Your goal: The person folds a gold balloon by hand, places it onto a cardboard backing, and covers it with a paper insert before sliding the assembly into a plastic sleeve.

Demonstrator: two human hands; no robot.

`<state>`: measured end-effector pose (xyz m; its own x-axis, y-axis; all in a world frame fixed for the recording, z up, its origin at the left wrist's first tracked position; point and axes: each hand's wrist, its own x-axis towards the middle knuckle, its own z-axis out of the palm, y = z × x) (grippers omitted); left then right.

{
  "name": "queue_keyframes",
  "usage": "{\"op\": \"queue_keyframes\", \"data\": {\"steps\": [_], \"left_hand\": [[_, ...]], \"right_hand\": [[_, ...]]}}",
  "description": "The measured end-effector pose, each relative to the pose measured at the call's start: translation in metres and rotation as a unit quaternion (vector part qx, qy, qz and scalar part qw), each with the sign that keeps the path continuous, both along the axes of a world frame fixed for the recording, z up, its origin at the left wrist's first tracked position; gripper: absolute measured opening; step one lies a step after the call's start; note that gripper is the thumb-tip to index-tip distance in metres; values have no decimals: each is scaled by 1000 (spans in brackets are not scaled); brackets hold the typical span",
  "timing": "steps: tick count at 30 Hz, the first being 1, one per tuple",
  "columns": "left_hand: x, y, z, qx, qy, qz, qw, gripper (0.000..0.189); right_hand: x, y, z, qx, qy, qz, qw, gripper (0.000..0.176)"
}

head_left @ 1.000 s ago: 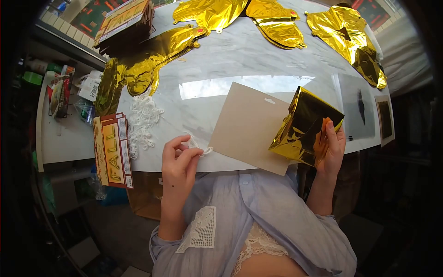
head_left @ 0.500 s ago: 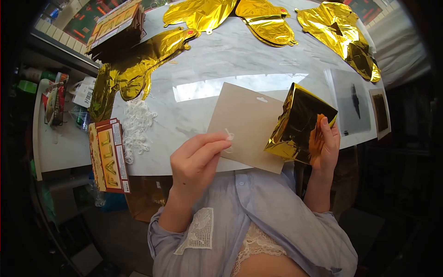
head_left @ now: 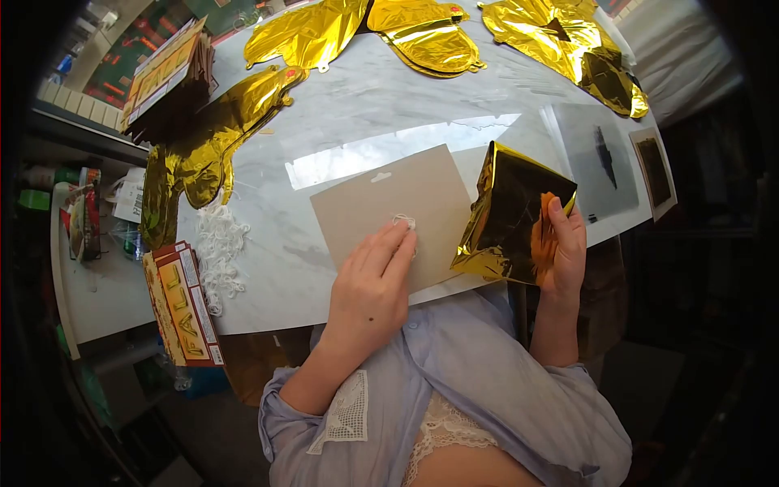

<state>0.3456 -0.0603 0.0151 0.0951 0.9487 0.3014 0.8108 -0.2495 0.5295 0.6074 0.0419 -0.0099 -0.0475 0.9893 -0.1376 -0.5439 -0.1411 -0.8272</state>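
A brown-grey card [head_left: 349,215] with a hang slot lies at a slant on the table in front of me. My left hand [head_left: 369,288] rests over it, fingers stretched out and close together. At its fingertips a small coil of white string [head_left: 403,220] sits on the card, partly hidden under the fingers. My right hand [head_left: 566,247] grips a folded gold foil balloon [head_left: 515,207] by its right side, thumb on top. The balloon is just right of the card and covers part of its edge.
Loose white strings [head_left: 219,252] lie in a heap at left, near printed FALL cards [head_left: 182,304]. More such cards [head_left: 166,77] are stacked at the back left. Gold foil balloons [head_left: 308,32] line the far edge. A clear plastic sheet [head_left: 592,162] lies at right.
My left hand has lowered the white string onto the card and flattened out from its pinch. The card has turned. The right hand still holds the folded balloon. The view has shifted slightly.
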Motion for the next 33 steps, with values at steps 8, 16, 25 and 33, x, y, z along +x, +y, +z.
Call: {"op": "queue_keyframes", "data": {"steps": [8,16,25,33], "left_hand": [[-27,-19,13,153,-313,146,926,27],[-19,0,-11,-85,32,69,993,72],[-9,3,-33,-110,139,109,978,75],[-9,3,-34,-100,124,113,981,73]], "right_hand": [[-46,9,20,-50,-66,186,979,24],[-97,20,0,62,-213,287,932,27],[-91,30,16,90,-369,236,894,32],[-96,29,18,143,-455,199,856,34]]}}
